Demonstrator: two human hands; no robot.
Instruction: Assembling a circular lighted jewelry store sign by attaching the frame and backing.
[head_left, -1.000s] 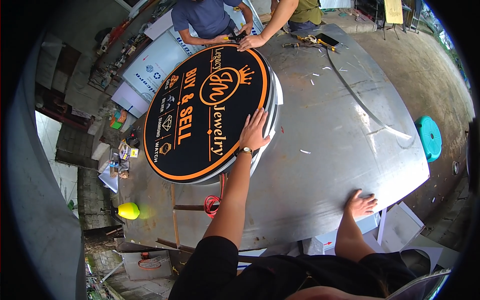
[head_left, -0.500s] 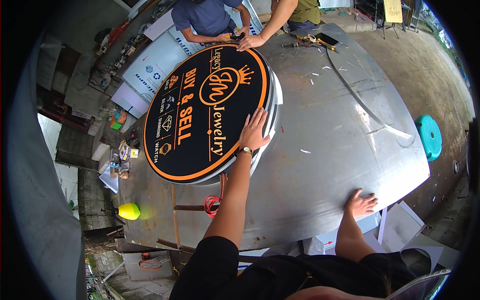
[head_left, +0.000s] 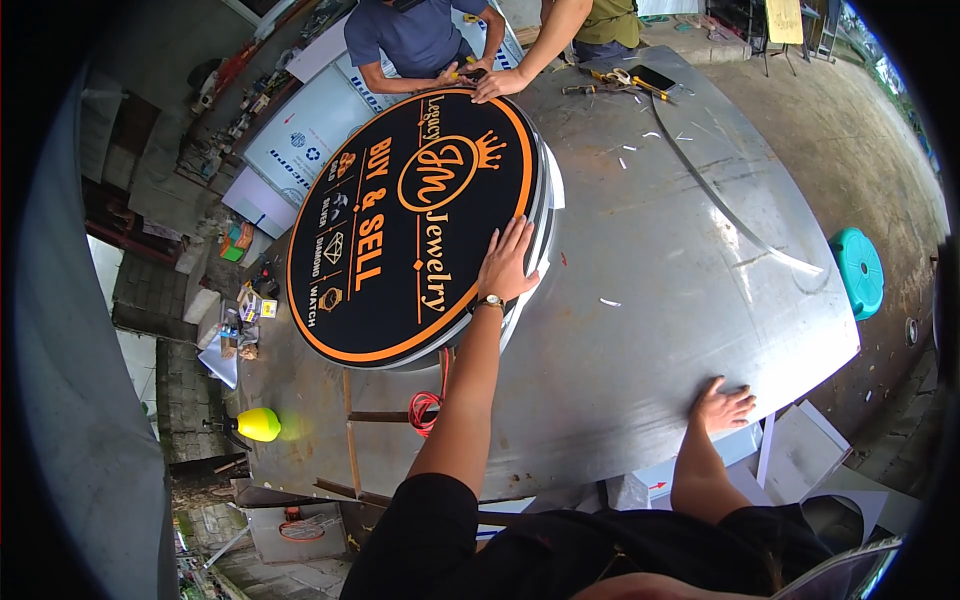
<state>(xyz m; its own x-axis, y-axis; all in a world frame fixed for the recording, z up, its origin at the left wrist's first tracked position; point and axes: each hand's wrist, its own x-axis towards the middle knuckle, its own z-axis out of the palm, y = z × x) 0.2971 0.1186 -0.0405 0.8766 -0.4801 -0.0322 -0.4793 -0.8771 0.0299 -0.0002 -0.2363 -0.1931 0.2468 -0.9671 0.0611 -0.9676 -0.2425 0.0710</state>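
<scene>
A round black sign (head_left: 400, 230) with orange and white lettering and an orange rim lies face up on the metal tabletop (head_left: 610, 370). My left hand (head_left: 508, 262), a watch on its wrist, rests with fingers stretched over the sign's near right edge. Flat on the tabletop near its front edge lies my right hand (head_left: 722, 405), fingers spread and nothing in them. Across the sign, one co-worker's hand (head_left: 500, 84) presses on its far rim. Another person's hands (head_left: 462, 74) hold a small black and yellow tool beside that rim.
Red wire (head_left: 424, 410) is coiled beside the sign. A yellow spray bottle (head_left: 258, 423) stands at the left edge. Far right on the table lie a phone (head_left: 654, 78), hand tools and a long curved strip (head_left: 700, 175) among white scraps. A green stool (head_left: 857, 275) stands beyond the right edge.
The far person's hands and tool have shifted slightly at the rim. My two hands and the sign stay in place.
</scene>
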